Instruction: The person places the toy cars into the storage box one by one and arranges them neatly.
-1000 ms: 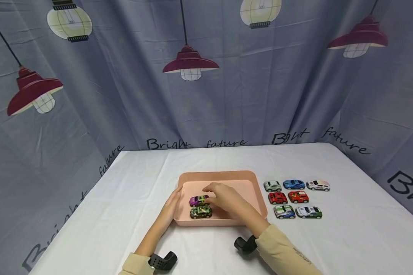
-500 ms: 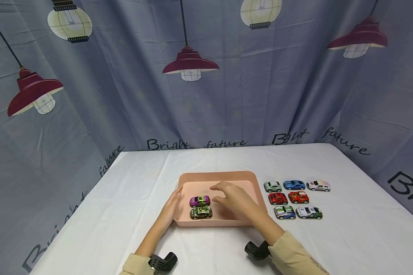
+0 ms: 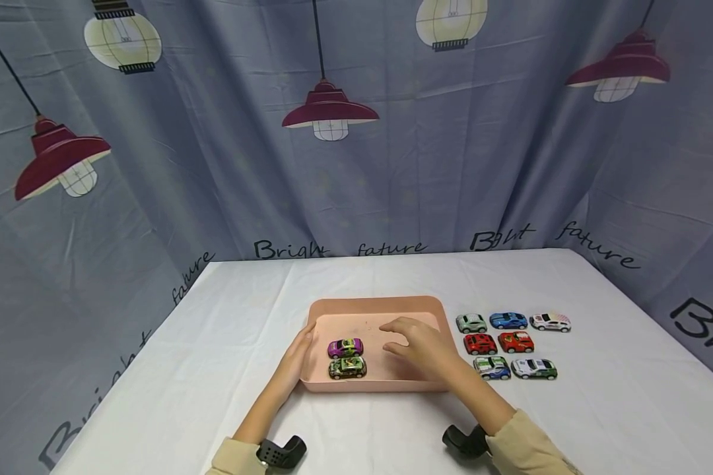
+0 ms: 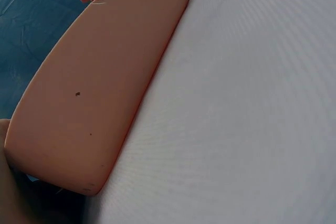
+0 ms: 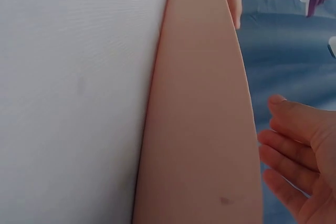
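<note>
A pink tray (image 3: 392,386) lies on the white table. Inside it, toward the left, a purple and yellow toy car (image 3: 345,348) sits just behind a green camouflage toy car (image 3: 347,367). My left hand (image 3: 295,356) rests along the tray's left wall with straight fingers. My right hand (image 3: 423,344) hovers over the tray's right half, fingers loosely bent and thumb apart, holding nothing. In the right wrist view the right hand (image 5: 302,153) shows beyond the tray's front wall (image 5: 202,103). The left wrist view shows mostly that same wall (image 4: 100,77).
Right of the tray several toy cars stand in rows: pale green (image 3: 471,322), blue (image 3: 508,320), white and pink (image 3: 550,322), two red ones (image 3: 480,344) (image 3: 515,342), and two white patterned ones (image 3: 492,367) (image 3: 533,369). A grey curtain (image 3: 356,198) hangs behind the table.
My right hand has drawn away from the purple and yellow toy car, moving right across the tray. That car stays in place; my left hand has not moved.
</note>
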